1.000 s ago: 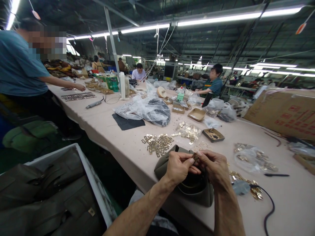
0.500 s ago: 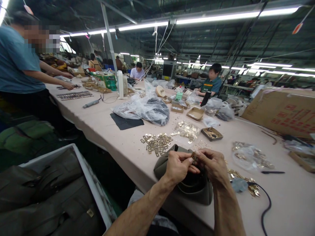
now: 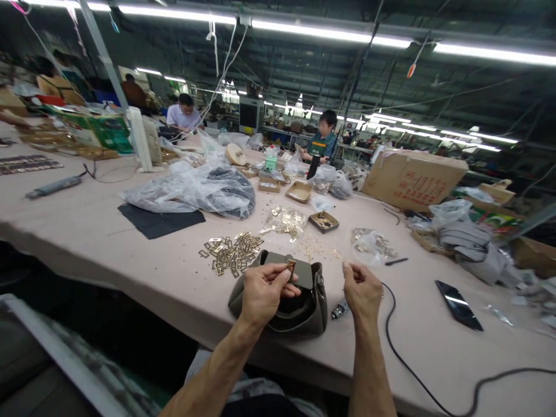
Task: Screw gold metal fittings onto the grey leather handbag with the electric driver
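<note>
Moved since the earlier frame: the right hand (image 3: pixel 364 289), formerly meeting the left at the fitting, now apart to the right; the view, swung rightward.

Left hand (image 3: pixel 264 289): thumb and fingers pinched on one small gold metal fitting (image 3: pixel 291 266), held above the mouth of the bag and seen against its flap.

Right hand: raised beside the bag, fingers curled, thumb drawn to the forefinger; whether some tiny piece sits between the tips cannot be told at this size.

Bag (image 3: pixel 315 315): one, olive-grey, at the near edge of the cloth-covered table (image 3: pixel 143 263), flap up, mouth towards the wearer.

Beyond the bag: loose heap of rectangular metal frames (image 3: pixel 237 253); gold plates (image 3: pixel 284 222) in clear plastic; shallow tray (image 3: pixel 324 222) of small parts.

To the right: metal-tipped tool (image 3: pixel 340 310), partly behind the right hand; clear bag of fittings (image 3: pixel 372 246); black pen (image 3: pixel 396 262); dark phone (image 3: pixel 459 305), lying flat.
</note>
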`<state>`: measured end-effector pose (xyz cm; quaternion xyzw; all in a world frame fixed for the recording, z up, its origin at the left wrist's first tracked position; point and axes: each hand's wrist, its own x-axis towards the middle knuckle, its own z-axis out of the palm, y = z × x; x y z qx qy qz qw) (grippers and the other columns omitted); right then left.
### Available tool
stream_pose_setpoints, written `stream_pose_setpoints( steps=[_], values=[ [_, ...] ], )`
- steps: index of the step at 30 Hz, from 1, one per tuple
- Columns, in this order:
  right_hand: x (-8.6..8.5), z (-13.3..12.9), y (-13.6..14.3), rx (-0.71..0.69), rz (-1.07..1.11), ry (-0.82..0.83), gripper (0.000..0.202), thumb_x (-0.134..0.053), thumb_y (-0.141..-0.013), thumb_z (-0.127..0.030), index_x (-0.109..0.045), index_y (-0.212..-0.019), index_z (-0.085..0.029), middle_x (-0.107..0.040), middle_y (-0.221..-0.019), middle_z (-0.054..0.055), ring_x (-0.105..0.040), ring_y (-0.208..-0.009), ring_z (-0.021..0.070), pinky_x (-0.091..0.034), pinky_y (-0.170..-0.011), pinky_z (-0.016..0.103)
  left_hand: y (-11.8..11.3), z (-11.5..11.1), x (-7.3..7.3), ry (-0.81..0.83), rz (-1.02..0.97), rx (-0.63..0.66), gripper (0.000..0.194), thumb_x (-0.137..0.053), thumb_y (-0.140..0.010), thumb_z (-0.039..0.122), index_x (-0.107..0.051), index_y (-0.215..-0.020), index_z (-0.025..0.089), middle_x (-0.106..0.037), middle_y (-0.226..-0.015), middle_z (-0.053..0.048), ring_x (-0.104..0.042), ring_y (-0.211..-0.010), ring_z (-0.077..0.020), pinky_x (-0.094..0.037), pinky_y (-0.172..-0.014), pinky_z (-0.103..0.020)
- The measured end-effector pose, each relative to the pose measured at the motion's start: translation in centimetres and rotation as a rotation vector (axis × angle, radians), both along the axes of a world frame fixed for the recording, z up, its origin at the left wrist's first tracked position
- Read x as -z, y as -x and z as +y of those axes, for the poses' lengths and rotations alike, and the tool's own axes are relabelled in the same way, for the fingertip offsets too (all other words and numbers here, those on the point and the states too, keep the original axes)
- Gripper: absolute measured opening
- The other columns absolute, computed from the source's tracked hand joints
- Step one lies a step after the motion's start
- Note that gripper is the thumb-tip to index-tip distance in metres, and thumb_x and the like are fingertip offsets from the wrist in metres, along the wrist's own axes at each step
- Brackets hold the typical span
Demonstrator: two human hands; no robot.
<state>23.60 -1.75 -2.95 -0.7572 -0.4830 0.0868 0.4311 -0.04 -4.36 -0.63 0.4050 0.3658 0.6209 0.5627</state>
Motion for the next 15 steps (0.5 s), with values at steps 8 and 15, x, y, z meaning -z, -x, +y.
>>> stream_pose_setpoints(
  steps=[8,15],
  values=[
    [6.8,0.4,-4.5,0.258,-0.06,0.344,0.082,-0.078,-0.073,-0.057,-0.056,-0.13,-0.002,-0.067,-0.111,0.038,-0.065,-0.114,0.053,-0.049,-0.097,0.066,-0.6,0.1,0.2,0.002,0.018,-0.003,0.03,-0.081,-0.082,0.03,-0.077,-0.096,0.004,-0.08,-0.08,-0.014,-0.076,-0.058,-0.0187,-0.062,-0.052,-0.019],
    [8.6,1.2,-7.1,0.249,0.307,0.104,0.071,-0.088,-0.054,-0.046,-0.061,-0.112,-0.016,-0.071,-0.093,0.018,-0.068,-0.104,0.0461,-0.055,-0.088,0.058,0.1,-0.5,0.1,0.014,0.039,0.009,0.032,-0.081,-0.083,0.033,-0.077,-0.097,0.004,-0.08,-0.081,-0.015,-0.076,-0.057,-0.0186,-0.062,-0.052,-0.02]
  ],
)
